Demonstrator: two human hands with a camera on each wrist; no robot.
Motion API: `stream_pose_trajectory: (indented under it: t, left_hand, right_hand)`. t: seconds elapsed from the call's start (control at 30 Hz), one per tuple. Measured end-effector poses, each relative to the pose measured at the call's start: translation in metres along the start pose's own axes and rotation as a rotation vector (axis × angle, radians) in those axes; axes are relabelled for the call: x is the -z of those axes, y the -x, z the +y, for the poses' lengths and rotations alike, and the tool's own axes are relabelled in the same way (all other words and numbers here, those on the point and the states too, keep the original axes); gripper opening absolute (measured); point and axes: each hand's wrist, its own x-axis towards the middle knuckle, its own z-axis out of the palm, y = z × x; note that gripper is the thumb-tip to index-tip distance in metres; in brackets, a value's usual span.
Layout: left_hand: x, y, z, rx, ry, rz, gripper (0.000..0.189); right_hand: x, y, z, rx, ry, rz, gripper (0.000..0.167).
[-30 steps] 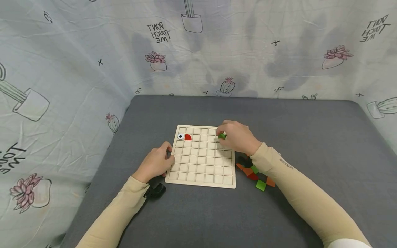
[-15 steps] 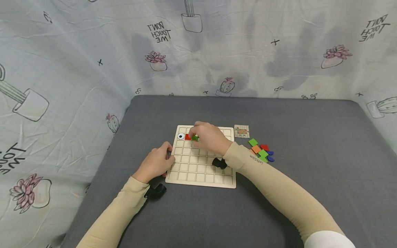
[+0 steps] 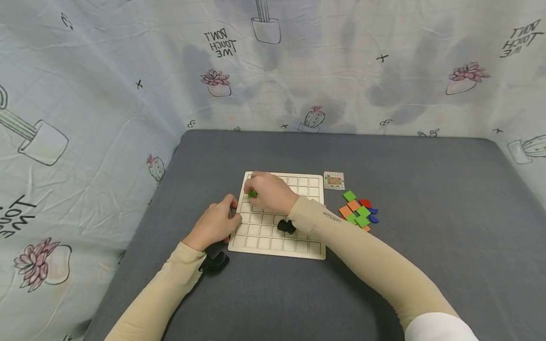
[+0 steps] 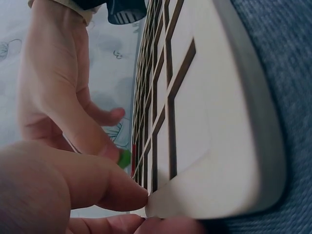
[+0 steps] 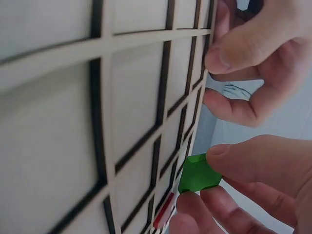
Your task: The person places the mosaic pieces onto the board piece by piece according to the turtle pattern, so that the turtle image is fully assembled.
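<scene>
A pale wooden grid board (image 3: pixel 298 237) lies on the grey table. My right hand (image 3: pixel 266 192) hovers over the board's far left cells and pinches a small green square tile (image 3: pixel 252 193) (image 5: pixel 199 174) (image 4: pixel 125 158) between thumb and fingertips, just above the grid. A red tile (image 5: pixel 163 214) shows in a cell beside it. My left hand (image 3: pixel 215 222) grips the board's left edge, thumb (image 4: pixel 83 183) on top of the rim (image 4: pixel 234 146).
Loose green, orange, red and blue tiles (image 3: pixel 358 213) lie right of the board, beside a small pattern card (image 3: pixel 334 180). Black wrist mounts (image 3: pixel 213 262) (image 3: pixel 286 226) sit under both arms. A printed cloth (image 3: pixel 85 94) walls the back and left.
My right hand carried the green tile leftward across the board's far row, from its right side to the far left cells. The left hand stayed on the board's edge.
</scene>
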Motion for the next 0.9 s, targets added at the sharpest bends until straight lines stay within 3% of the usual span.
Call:
stream_pose_trajectory:
  t: [0.53, 0.9]
  left_hand:
    - [0.003, 0.000, 0.003, -0.009, -0.004, -0.002, 0.023]
    - [0.003, 0.001, 0.002, -0.010, -0.004, 0.002, 0.023]
  right_hand:
    - [-0.006, -0.013, -0.002, 0.004, -0.021, -0.038, 0.013]
    - [-0.009, -0.017, -0.002, 0.010, -0.025, -0.043, 0.005]
